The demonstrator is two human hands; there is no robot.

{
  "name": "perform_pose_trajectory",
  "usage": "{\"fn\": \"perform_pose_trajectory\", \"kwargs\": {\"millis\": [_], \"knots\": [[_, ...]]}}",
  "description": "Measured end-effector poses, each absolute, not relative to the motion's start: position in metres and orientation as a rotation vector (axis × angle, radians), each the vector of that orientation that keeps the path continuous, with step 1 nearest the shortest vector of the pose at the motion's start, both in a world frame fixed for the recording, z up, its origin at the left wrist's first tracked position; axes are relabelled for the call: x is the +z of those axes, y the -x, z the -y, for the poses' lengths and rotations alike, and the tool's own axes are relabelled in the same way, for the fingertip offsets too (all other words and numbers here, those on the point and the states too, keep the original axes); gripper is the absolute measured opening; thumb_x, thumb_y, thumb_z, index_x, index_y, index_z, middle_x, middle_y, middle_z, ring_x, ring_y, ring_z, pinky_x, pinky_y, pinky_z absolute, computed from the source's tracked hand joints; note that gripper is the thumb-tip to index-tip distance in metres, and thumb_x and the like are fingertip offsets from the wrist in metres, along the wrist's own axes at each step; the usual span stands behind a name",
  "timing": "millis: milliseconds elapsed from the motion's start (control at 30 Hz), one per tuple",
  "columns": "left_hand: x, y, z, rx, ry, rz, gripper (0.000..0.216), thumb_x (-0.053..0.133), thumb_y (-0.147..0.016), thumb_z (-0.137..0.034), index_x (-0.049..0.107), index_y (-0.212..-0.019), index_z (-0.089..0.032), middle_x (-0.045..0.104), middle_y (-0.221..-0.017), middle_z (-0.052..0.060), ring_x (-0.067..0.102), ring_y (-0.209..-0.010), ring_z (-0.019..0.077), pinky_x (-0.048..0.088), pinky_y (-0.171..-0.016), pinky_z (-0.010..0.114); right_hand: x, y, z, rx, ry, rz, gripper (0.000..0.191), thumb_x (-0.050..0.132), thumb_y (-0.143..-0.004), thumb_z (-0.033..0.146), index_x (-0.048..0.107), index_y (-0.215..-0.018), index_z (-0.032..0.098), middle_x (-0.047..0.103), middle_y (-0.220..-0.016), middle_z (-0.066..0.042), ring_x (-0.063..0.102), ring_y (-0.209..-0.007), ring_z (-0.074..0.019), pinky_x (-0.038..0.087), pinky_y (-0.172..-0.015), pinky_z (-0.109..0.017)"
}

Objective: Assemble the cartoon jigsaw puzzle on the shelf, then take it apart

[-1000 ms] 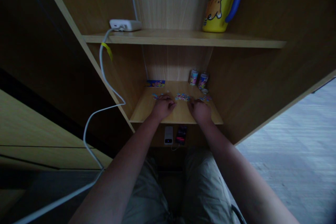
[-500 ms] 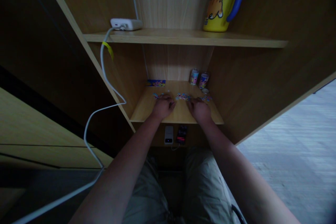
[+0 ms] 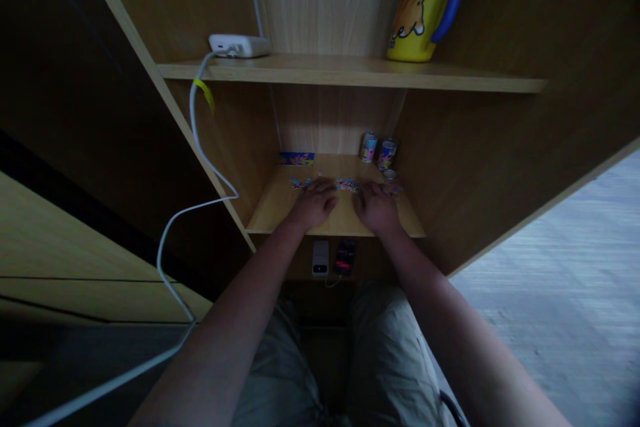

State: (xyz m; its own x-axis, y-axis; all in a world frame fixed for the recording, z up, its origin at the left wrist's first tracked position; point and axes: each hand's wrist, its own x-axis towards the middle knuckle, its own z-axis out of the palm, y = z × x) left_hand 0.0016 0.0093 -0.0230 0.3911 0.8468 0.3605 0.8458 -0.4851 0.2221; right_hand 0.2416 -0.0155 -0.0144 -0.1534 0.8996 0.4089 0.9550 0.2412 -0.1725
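My left hand [image 3: 316, 201] rests over the lower shelf board [image 3: 345, 217], fingers stretched forward and thumb apart, with nothing seen in it. Just left of its fingers lies a small group of colourful pieces [image 3: 300, 183], partly covered by the hand. Between my two hands is a denser cluster of small multicoloured pieces [image 3: 347, 184], perhaps jigsaw pieces. My right hand [image 3: 376, 205] lies palm down at the right edge of that cluster, its fingers extended and slightly bent. More pieces [image 3: 395, 186] show beyond its fingers on the right.
At the back right stand two printed cans [image 3: 369, 147] [image 3: 387, 154], with a small round lid [image 3: 389, 175] in front. A blue printed card [image 3: 296, 159] lies back left. Above are a white charger [image 3: 239, 46] with cable and a yellow mug [image 3: 417, 13]. Below sit a power bank [image 3: 321, 258] and phone [image 3: 345, 257].
My left hand has shifted slightly right and its fingers have straightened. My right hand has moved slightly left, its fingers flattening toward the middle cluster.
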Motion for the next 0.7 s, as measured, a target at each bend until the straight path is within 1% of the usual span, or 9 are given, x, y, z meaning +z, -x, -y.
{"fn": "perform_pose_trajectory", "kwargs": {"millis": [67, 133, 200, 333, 500, 600, 700], "knots": [[-0.026, -0.001, -0.013, 0.647, -2.643, -1.521, 0.042, 0.054, -0.113, -0.044, 0.073, -0.149, -0.034, 0.060, -0.171, 0.002, 0.046, -0.161, 0.0294, 0.033, -0.135, 0.053, -0.017, -0.242, 0.012, -0.143, 1.609, 2.182, 0.052, 0.049, -0.111, 0.044, 0.069, -0.153, 0.021, 0.062, -0.166, -0.015, 0.051, -0.152, -0.0364, 0.041, -0.125, -0.054], [-0.027, -0.001, -0.016, 0.631, -2.649, -1.488, 0.042, 0.053, -0.113, -0.046, 0.073, -0.149, -0.035, 0.062, -0.169, 0.002, 0.048, -0.160, 0.0295, 0.032, -0.135, 0.055, -0.021, -0.243, 0.007, -0.113, 1.547, 2.245, 0.052, 0.049, -0.111, 0.045, 0.068, -0.155, 0.024, 0.058, -0.172, -0.010, 0.046, -0.158, -0.0340, 0.037, -0.128, -0.054], [-0.027, -0.001, -0.016, 0.637, -2.653, -1.469, 0.041, 0.053, -0.113, -0.045, 0.075, -0.146, -0.034, 0.067, -0.164, 0.003, 0.051, -0.157, 0.0288, 0.032, -0.134, 0.055, -0.024, -0.243, 0.003, -0.089, 1.513, 2.280, 0.052, 0.048, -0.112, 0.044, 0.067, -0.157, 0.025, 0.056, -0.174, -0.008, 0.043, -0.162, -0.0326, 0.034, -0.131, -0.055], [-0.022, -0.001, -0.012, 0.688, -2.667, -1.438, 0.034, 0.059, -0.110, -0.040, 0.080, -0.134, -0.031, 0.076, -0.148, 0.006, 0.061, -0.145, 0.0282, 0.037, -0.132, 0.053, -0.029, -0.245, -0.002, -0.046, 1.474, 2.325, 0.052, 0.046, -0.113, 0.043, 0.067, -0.157, 0.025, 0.058, -0.172, -0.008, 0.041, -0.165, -0.0310, 0.029, -0.134, -0.055], [-0.015, -0.001, -0.006, 0.749, -2.691, -1.402, 0.026, 0.062, -0.107, -0.033, 0.085, -0.117, -0.027, 0.082, -0.130, 0.008, 0.069, -0.129, 0.0294, 0.046, -0.124, 0.053, -0.028, -0.246, -0.005, -0.016, 1.435, 2.359, 0.053, 0.045, -0.114, 0.042, 0.066, -0.158, 0.022, 0.063, -0.167, -0.011, 0.046, -0.162, -0.0309, 0.030, -0.134, -0.054], [-0.013, -0.002, -0.004, 0.771, -2.700, -1.385, 0.022, 0.064, -0.106, -0.031, 0.085, -0.110, -0.026, 0.083, -0.122, 0.008, 0.071, -0.123, 0.0296, 0.050, -0.120, 0.053, -0.027, -0.246, -0.005, -0.012, 1.421, 2.366, 0.054, 0.047, -0.113, 0.043, 0.065, -0.160, 0.022, 0.059, -0.170, -0.012, 0.046, -0.162, -0.0304, 0.032, -0.134, -0.053], [-0.011, -0.002, -0.003, 0.786, -2.708, -1.371, 0.020, 0.066, -0.105, -0.030, 0.084, -0.110, -0.026, 0.083, -0.118, 0.009, 0.072, -0.119, 0.0296, 0.052, -0.117, 0.051, -0.028, -0.245, -0.006, -0.010, 1.422, 2.372, 0.054, 0.048, -0.113, 0.043, 0.064, -0.160, 0.023, 0.054, -0.174, -0.011, 0.040, -0.166, -0.0304, 0.029, -0.135, -0.055]]}}
